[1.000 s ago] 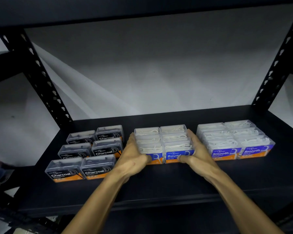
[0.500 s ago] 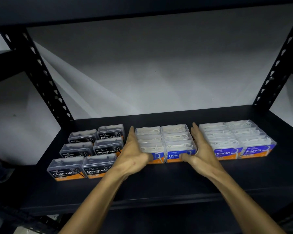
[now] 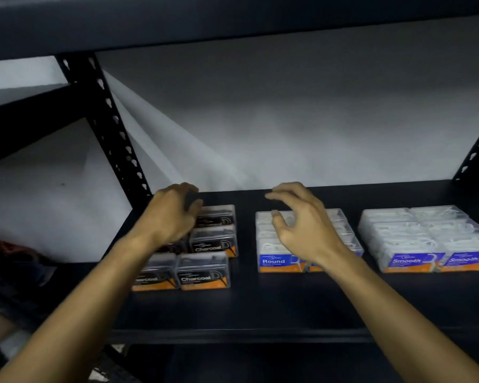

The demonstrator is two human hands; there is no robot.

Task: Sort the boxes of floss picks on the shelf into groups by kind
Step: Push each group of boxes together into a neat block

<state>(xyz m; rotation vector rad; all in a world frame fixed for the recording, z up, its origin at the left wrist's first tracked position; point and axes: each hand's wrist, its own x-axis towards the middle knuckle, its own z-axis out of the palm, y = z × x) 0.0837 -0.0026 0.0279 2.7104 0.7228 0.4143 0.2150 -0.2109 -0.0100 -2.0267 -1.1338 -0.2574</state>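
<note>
Black shelf (image 3: pixel 260 308), three blocks: Charcoal boxes (image 3: pixel 203 273) left, Round boxes (image 3: pixel 277 258) centre, Smooth boxes (image 3: pixel 415 261) right edge. Your left hand (image 3: pixel 169 217) rests loosely curled over Charcoal; right hand (image 3: pixel 302 228) hovers slack over Round. Light, rigid, likely slick; grip the side walls.

A: What is sitting on the flat black metal shelf (image 3: pixel 260 305)?

B: Three groups of boxes are lying side by side, apart from one another. The clear plastic Charcoal boxes with dark labels (image 3: pixel 202 272) are sitting at the left, the clear plastic Round boxes with blue labels (image 3: pixel 277 255) in the middle, and the clear plastic Smooth boxes with blue labels (image 3: pixel 426 244) at the right.

A: And the hands?

B: The left hand (image 3: pixel 169 217) is hanging over the rear Charcoal boxes; the right hand (image 3: pixel 302 225) is hovering above the Round boxes.
</note>
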